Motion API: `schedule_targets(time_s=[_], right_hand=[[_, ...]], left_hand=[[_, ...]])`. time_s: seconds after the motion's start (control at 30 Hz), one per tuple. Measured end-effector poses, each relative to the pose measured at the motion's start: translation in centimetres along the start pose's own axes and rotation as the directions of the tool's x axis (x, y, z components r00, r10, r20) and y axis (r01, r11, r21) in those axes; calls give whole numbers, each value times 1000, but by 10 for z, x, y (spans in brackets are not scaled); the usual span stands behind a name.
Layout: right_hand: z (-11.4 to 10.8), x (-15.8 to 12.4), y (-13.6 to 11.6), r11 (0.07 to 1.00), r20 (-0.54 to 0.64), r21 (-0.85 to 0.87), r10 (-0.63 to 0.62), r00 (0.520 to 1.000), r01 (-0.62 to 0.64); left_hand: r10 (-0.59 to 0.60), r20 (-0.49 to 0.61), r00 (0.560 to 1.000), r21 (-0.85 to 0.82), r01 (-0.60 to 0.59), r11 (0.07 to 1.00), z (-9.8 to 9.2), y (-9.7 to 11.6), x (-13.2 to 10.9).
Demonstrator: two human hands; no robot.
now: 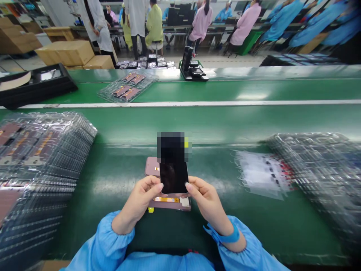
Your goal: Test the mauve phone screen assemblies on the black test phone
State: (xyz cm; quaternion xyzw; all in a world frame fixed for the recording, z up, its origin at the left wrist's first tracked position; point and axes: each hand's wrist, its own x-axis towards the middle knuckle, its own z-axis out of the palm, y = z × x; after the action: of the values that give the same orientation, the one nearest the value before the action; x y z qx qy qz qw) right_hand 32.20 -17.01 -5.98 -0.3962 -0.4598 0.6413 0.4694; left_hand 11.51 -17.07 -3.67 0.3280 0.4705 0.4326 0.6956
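Item: dark screen panel [173, 177], mid green belt [225, 124], lying over pink frame [151, 166]. L hand [139, 201] at panel's 8 o'clock, thumb and fingers closed on left edge. R hand [207, 203] at 4 o'clock, pinching right edge. Clear tray stack [42, 158] at 9 o'clock; second tray stack [318, 162] at 3 o'clock.

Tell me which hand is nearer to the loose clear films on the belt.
Right. The right hand grips the right edge of the dark panel, with the clear films lying apart to its right; the left hand grips the left edge, farther from them.
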Motion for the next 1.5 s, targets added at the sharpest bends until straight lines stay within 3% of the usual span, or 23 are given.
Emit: schedule_targets(time_s=[0.13, 0.27, 0.47, 0.87, 1.2, 1.5], right_hand=[[0, 0, -1, 999, 33, -15, 35, 999, -34], [2, -1, -5, 995, 145, -13, 99, 984, -98], [3, 1, -5, 988, 295, 40, 131, 947, -149], [3, 0, -2, 978, 332, 116, 128, 935, -175], [3, -3, -4, 990, 307, -92, 133, 942, -110], [5, -4, -9, 991, 370, -116, 107, 923, -68]], left_hand=[[42, 46, 998, 14, -43, 999, -1, 6, 0], [72, 85, 994, -141, -60, 988, -1, 18, 0], [-30, 112, 993, -121, 44, 992, -3, 22, 0], [-83, 118, 990, -39, 88, 995, -3, 21, -3], [-96, 152, 984, -17, 100, 995, -4, 20, -5], [-49, 194, 980, -25, 55, 998, -3, 20, -4]])
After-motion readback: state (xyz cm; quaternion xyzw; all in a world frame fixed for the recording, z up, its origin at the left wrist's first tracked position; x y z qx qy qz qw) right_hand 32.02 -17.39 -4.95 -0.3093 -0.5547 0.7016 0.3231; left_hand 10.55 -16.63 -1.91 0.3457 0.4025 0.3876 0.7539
